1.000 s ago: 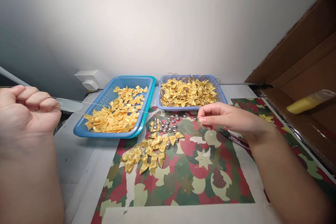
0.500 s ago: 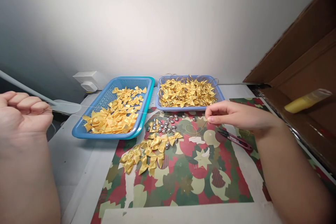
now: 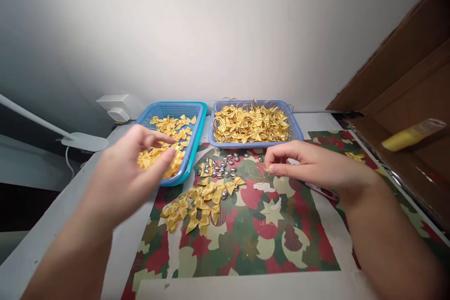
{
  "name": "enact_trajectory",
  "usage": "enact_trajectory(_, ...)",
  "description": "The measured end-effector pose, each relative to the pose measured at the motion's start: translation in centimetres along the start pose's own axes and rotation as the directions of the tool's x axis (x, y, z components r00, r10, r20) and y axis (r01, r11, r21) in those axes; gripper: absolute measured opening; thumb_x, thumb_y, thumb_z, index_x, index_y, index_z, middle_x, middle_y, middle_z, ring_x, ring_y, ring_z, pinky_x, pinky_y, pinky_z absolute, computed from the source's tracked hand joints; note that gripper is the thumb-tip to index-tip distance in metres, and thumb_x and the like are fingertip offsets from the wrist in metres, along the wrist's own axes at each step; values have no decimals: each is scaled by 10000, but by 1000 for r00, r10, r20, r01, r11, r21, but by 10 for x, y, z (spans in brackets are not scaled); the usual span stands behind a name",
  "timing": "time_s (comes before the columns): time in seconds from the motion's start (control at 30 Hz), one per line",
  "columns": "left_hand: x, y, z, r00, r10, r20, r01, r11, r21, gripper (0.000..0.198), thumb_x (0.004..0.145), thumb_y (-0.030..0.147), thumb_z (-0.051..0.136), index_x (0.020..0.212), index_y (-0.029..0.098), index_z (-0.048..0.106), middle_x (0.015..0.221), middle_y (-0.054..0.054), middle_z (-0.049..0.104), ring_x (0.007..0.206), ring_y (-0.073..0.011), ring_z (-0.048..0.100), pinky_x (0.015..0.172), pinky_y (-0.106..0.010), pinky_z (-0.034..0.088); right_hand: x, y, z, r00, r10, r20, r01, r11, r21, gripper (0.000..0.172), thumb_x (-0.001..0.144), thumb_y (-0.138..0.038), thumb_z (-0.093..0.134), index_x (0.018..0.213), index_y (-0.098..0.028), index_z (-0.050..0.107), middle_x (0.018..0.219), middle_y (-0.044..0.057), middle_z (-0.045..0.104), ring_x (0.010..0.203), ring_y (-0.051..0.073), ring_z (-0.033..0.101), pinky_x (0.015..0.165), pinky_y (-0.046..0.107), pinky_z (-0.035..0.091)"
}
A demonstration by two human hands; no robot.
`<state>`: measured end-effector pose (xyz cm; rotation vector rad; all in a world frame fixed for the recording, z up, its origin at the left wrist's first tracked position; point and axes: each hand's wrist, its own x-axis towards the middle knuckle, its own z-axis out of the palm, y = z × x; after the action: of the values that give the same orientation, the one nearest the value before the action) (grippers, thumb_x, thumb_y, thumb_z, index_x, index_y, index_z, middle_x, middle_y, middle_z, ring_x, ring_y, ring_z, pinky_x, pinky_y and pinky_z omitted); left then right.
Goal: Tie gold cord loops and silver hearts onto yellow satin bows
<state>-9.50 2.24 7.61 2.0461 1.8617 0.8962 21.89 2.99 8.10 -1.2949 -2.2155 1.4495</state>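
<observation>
My right hand [image 3: 298,164] pinches a thin gold cord [image 3: 250,173] between thumb and fingertips, and the cord's loop hangs out to the left over the mat. A small yellow bit shows at the pinch, too small to make out. My left hand [image 3: 130,168], slightly blurred, hovers in front of the left basket with thumb and fingers apart. I see nothing in it. Between the hands are silver bells [image 3: 223,168] and a loose group of yellow satin bows [image 3: 197,206]. Partly behind my right wrist are thread snips [image 3: 321,191].
The blue left basket [image 3: 191,159] holds plain yellow bows. Bows with gold cord loops fill the blue-purple basket [image 3: 298,136] at the back. A patterned mat [image 3: 246,248] covers the table. At left stands a white lamp [image 3: 86,142]; at right, cardboard [image 3: 397,84] and a yellow tube [image 3: 411,136].
My left hand has come in from the far left, its fist now opened, and the taut thread is no longer visible. My right hand has shifted slightly left and down, still pinching the cord.
</observation>
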Motion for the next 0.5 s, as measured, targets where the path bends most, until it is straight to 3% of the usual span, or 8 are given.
enact_trajectory(0.07, -15, 14, 13, 973, 135, 186, -116, 987, -111, 296, 853, 388, 591, 777, 241, 346, 1171, -62, 680, 1048, -271, 609, 746, -385, 457, 1, -3, 5, 999, -32, 20, 32, 999, -3, 244, 949, -368, 501, 794, -191, 567, 775, -8, 551, 691, 115, 468, 592, 244, 353)
enact_trajectory(0.1, -22, 18, 19, 937, 185, 295, -121, 967, -223, 277, 886, 372, 563, 791, 247, 335, 1248, -70, 650, 1159, -275, 575, 782, -390, 474, 2, -5, 8, 998, -49, 28, 49, 999, -7, 243, 951, -354, 497, 782, -190, 556, 754, -15, 541, 667, 109, 455, 573, 241, 343)
enact_trajectory(0.2, -35, 24, 36, 819, 280, 500, -11, 880, -475, 215, 951, 328, 490, 838, 261, 319, 1402, -69, 557, 1316, -247, 483, 903, -405, 487, 5, -9, 16, 993, -103, 60, 105, 994, -31, 242, 957, -328, 488, 768, -187, 543, 719, -25, 532, 629, 101, 442, 555, 237, 334)
enact_trajectory(0.27, -40, 27, 43, 791, 295, 536, 26, 859, -511, 192, 960, 315, 482, 859, 264, 327, 1463, -67, 505, 1359, -241, 441, 975, -428, 458, 7, -11, 22, 988, -135, 74, 139, 989, -46, 236, 961, -319, 482, 784, -185, 563, 723, -23, 547, 646, 105, 464, 578, 240, 352)
enact_trajectory(0.33, -42, 29, 46, 824, 295, 483, -28, 873, -486, 192, 938, 307, 525, 866, 261, 353, 1496, -71, 469, 1417, -261, 357, 1043, -463, 394, 8, -13, 26, 985, -156, 80, 160, 986, -55, 242, 965, -317, 477, 792, -181, 578, 730, -17, 558, 663, 110, 481, 601, 245, 366)
enact_trajectory(0.4, -38, 27, 44, 889, 281, 362, -97, 888, -450, 219, 900, 306, 584, 851, 255, 378, 1475, -85, 494, 1424, -295, 336, 1045, -479, 353, 8, -15, 27, 985, -154, 82, 159, 985, -72, 251, 968, -320, 469, 790, -181, 578, 739, -12, 568, 670, 115, 484, 610, 251, 369)
enact_trajectory(0.5, -23, 8, 30, 982, 139, 127, -61, 873, -484, 278, 879, 301, 621, 796, 248, 361, 1226, -80, 666, 1210, -290, 552, 845, -403, 399, 4, -14, 26, 991, -108, 75, 117, 986, -121, 265, 976, -328, 444, 789, -191, 572, 764, 0, 575, 680, 125, 484, 608, 259, 362)
